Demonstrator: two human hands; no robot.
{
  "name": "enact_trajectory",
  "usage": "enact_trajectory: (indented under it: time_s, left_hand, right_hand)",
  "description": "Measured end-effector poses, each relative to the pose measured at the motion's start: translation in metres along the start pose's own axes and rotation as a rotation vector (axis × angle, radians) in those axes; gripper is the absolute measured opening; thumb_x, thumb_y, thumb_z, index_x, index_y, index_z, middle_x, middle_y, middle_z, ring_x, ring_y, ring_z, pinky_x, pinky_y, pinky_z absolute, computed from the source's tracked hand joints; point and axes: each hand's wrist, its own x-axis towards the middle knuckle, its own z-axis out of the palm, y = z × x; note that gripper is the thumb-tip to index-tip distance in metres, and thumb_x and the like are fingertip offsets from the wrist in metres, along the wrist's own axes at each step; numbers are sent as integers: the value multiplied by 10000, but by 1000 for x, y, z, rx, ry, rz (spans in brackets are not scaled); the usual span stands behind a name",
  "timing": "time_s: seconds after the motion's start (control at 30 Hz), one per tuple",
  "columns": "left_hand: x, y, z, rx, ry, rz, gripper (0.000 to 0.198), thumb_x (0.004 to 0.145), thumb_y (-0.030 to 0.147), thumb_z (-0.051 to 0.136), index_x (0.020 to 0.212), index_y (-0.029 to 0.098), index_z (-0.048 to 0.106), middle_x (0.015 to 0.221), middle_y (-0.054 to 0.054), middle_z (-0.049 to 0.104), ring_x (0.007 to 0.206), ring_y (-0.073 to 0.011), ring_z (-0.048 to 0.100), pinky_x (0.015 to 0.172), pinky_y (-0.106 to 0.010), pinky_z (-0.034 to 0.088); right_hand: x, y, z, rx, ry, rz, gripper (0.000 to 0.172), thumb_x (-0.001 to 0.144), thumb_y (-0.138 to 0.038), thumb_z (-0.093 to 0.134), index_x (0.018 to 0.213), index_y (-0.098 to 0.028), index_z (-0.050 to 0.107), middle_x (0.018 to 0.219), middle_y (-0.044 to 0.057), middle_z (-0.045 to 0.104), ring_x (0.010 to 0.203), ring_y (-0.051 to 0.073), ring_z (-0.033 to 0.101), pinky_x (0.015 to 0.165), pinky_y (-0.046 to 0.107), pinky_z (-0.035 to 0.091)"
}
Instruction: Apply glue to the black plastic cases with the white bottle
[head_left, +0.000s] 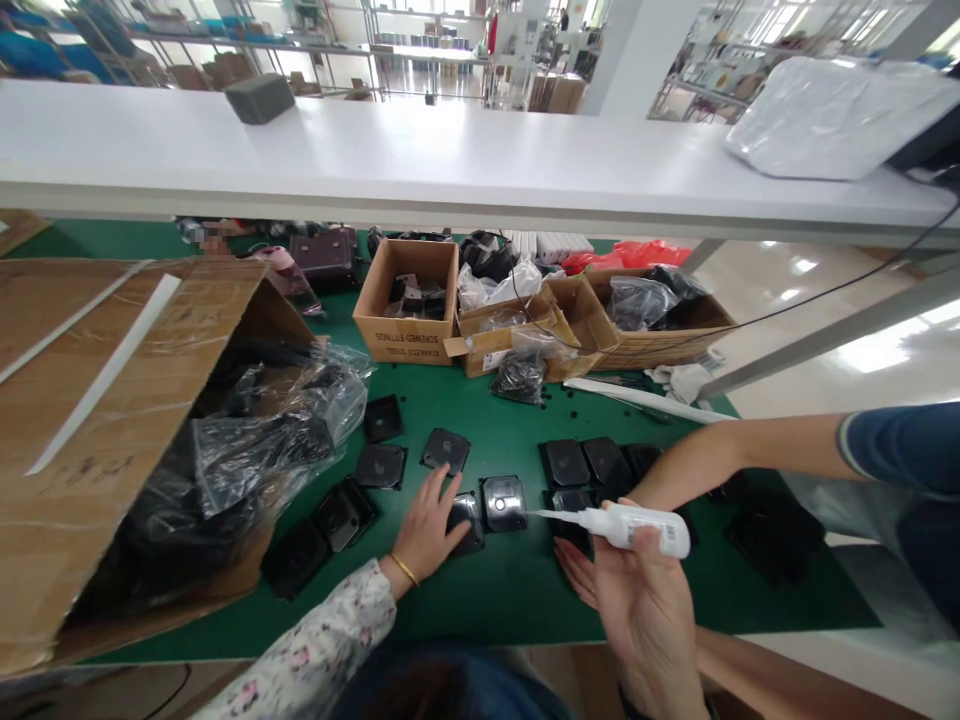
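Note:
My left hand, in a floral sleeve with a gold bracelet, lies with fingers spread. Its thumb and fingertips reach a flat black square piece with rounded corners. Close beside that is another black square piece, with a small round spot in its glossy middle. My right hand is wrapped round a white squeeze bottle, held nearly level. The bottle's thin nozzle points left, its tip near the right edge of the glossy piece. More black square pieces lie left of my left hand.
A co-worker's bare arm reaches in from the right; a hand is below the bottle, near grouped black pieces. A large cardboard box with plastic-wrapped parts stands left. Smaller cartons line the back, under a white shelf.

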Motion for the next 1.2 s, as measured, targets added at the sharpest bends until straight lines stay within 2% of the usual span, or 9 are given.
enact_trajectory:
  time_s: [0.13, 0.27, 0.37, 0.5, 0.6, 0.8, 0.93, 1.1, 1.2]
  left_hand:
    - [63, -12, -36, 15, -70, 126, 924, 617, 28, 609, 1458, 251, 295, 1582, -74, 155, 1458, -304, 20, 1166, -504, 45]
    - [105, -18, -49, -51, -166, 98, 883, 489, 60, 699, 1334, 219, 496, 1361, -160, 474, 1317, -402, 365, 1106, -543, 214]
    - [108, -21, -62, -164, -180, -40, 885, 496, 264, 768, 1327, 170, 481, 1239, -194, 505, 1129, -413, 527, 994, -561, 362]
    - [68, -25, -84, -461, -281, -197, 688, 693, 571, 601, 1254, 188, 491, 1073, -121, 581, 891, -283, 629, 710, -389, 532]
    - [8, -14, -83, -709, -400, -247, 655, 751, 624, 485, 1274, 230, 466, 1035, -85, 624, 771, -213, 632, 514, -255, 485]
    - [-95, 5, -62, -1068, -548, -273, 577, 527, 529, 767, 981, 189, 665, 843, -39, 658, 742, -199, 599, 600, -262, 492]
    - [-108, -3, -73, -1173, -352, -364, 489, 475, 506, 827, 762, 158, 638, 705, -3, 621, 695, -171, 580, 630, -258, 494]
    - [-75, 3, -98, -1335, 283, -662, 549, 586, 588, 766, 886, 169, 576, 779, -41, 641, 653, -189, 622, 528, -295, 516]
    - [-50, 14, -107, -1347, 497, -619, 571, 651, 622, 707, 995, 202, 527, 878, -26, 641, 706, -170, 630, 583, -299, 537]
  right_hand:
    - [-4, -1, 1, 19, 3, 44, 399, 648, -445, 835, 905, -201, 653, 883, 10, 654, 810, 174, 623, 752, 325, 562]
    - [-5, 2, 5, 81, -2, 51, 399, 644, -449, 839, 903, -205, 657, 907, 14, 654, 851, 178, 622, 805, 335, 549]
    - [-4, 0, 8, 200, 9, 144, 393, 609, -408, 873, 873, -207, 662, 889, -13, 653, 838, 146, 624, 815, 295, 546]
    - [-1, -5, 10, 294, 33, 211, 431, 559, -351, 911, 875, -197, 662, 867, -39, 662, 826, 113, 628, 806, 246, 541]
    - [2, -2, 12, 309, 21, 240, 440, 548, -337, 918, 872, -192, 658, 858, -43, 670, 804, 109, 632, 780, 248, 546]
    - [1, 6, 23, 304, -62, 276, 438, 543, -298, 923, 874, -206, 650, 829, -35, 676, 770, 119, 638, 757, 265, 562]
    - [2, 12, 28, 329, -46, 321, 447, 551, -276, 919, 890, -206, 637, 856, -30, 678, 766, 123, 639, 720, 268, 578]
    - [6, 25, 40, 433, -29, 446, 482, 540, -254, 922, 910, -185, 621, 874, -23, 672, 794, 132, 641, 720, 282, 589]
    - [5, 35, 51, 436, -24, 484, 415, 593, -252, 895, 893, -194, 616, 884, -22, 676, 806, 135, 646, 721, 283, 588]
